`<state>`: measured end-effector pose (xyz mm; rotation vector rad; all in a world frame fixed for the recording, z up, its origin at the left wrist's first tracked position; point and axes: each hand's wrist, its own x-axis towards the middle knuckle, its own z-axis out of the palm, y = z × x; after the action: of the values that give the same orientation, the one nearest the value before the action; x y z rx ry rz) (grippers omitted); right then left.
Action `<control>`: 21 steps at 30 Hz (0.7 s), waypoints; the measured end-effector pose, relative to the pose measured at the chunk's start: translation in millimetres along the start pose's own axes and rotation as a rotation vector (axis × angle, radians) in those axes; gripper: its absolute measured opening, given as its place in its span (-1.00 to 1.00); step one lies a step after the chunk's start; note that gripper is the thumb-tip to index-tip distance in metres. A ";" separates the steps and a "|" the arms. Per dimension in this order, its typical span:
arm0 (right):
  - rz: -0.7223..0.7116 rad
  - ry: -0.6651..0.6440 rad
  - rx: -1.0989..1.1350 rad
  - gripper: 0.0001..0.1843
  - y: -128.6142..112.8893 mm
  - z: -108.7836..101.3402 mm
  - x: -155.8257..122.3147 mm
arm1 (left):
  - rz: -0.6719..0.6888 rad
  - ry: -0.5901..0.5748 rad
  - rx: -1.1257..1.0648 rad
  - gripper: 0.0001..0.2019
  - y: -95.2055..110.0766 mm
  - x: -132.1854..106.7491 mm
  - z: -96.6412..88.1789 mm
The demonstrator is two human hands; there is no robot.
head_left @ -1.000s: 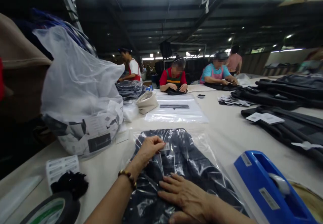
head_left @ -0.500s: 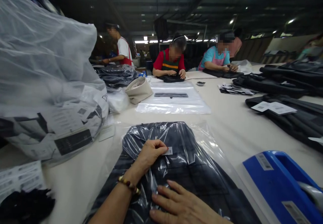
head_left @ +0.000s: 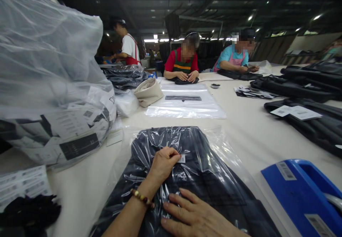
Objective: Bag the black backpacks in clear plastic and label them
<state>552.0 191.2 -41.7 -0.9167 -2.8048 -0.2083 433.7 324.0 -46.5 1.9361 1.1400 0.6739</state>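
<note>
A dark folded garment in a clear plastic bag (head_left: 197, 165) lies on the table in front of me. My left hand (head_left: 164, 164), with a beaded bracelet on the wrist, is closed with its fingertips pressed on a small white barcode sticker (head_left: 182, 158) on the bag. My right hand (head_left: 195, 215) lies flat and open on the bag nearer to me, fingers stretched out to the left.
A big clear bag of printed tags (head_left: 50, 87) bulges at the left. A blue tape dispenser (head_left: 304, 194) sits at the right. Flat empty plastic bags (head_left: 187, 105) lie ahead, dark garments with tags (head_left: 307, 116) at right. Three people work at the far end.
The view dropped and moved closer after the first frame. My left hand stays pinched on the sticker; my right hand has slid slightly nearer along the bag.
</note>
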 end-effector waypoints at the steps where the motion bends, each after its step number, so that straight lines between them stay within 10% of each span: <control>1: 0.003 -0.004 0.005 -0.68 0.1 -1.1 0.2 | 0.006 0.013 0.021 -0.86 0.1 -1.0 1.1; 17: 0.027 0.039 0.041 -0.70 0.7 -2.5 -1.2 | 0.061 0.170 0.298 -0.74 -2.6 -7.3 9.0; 21: 0.019 0.025 0.046 -0.69 1.5 0.8 0.0 | 0.292 0.141 0.464 -0.72 1.3 -16.4 11.9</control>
<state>552.8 192.5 -42.4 -0.9238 -2.7643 -0.1509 435.8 304.8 -53.0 2.5163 1.1878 0.7577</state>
